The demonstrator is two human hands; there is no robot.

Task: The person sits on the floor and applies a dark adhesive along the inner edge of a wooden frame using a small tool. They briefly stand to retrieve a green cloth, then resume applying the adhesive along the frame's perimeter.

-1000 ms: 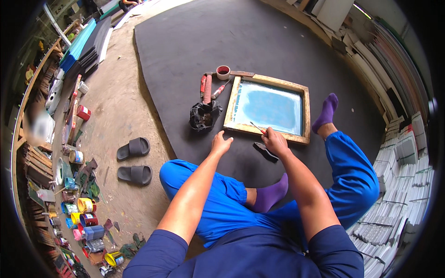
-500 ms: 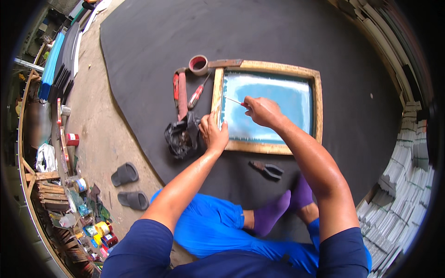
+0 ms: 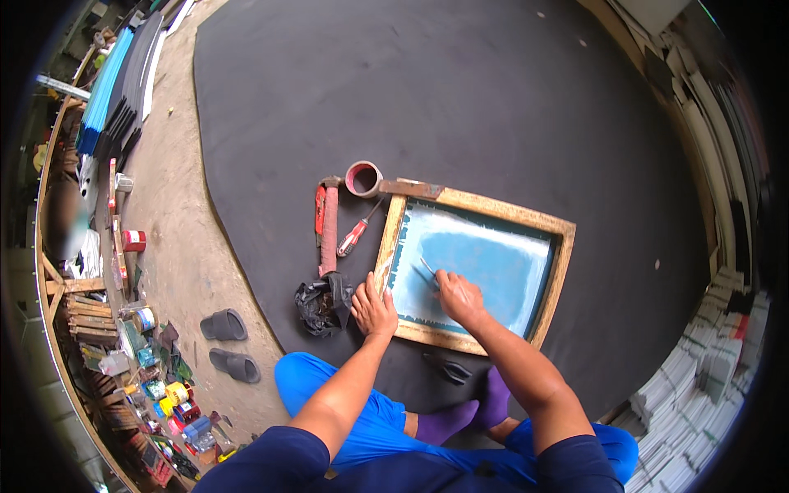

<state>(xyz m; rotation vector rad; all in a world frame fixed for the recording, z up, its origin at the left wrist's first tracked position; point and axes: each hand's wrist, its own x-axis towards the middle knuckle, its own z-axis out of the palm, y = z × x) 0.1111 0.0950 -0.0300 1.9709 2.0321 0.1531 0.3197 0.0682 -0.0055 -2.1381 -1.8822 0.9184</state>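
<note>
A wooden-framed silk screen with a blue and white mesh lies on the black mat, angled to me. My left hand grips its near left corner, fingers over the rail and thumb toward the mesh. Above the mesh, my right hand is closed on a slim tool with a thin metal shaft, like a small screwdriver; its handle is mostly hidden. Whether its tip touches the mesh I cannot tell. Beside my left hand sits a crumpled black plastic bag.
Left of the screen lie a hammer, a red-handled tool, a screwdriver and a tape roll. A flat brown strip lies along the far rail. Pliers rest near my socked feet. Slippers are at left.
The whole scene sits lower in view as my head has shifted, and the screen looks more tilted. My right hand has moved nearer along the mesh. My left hand stays at the corner.
</note>
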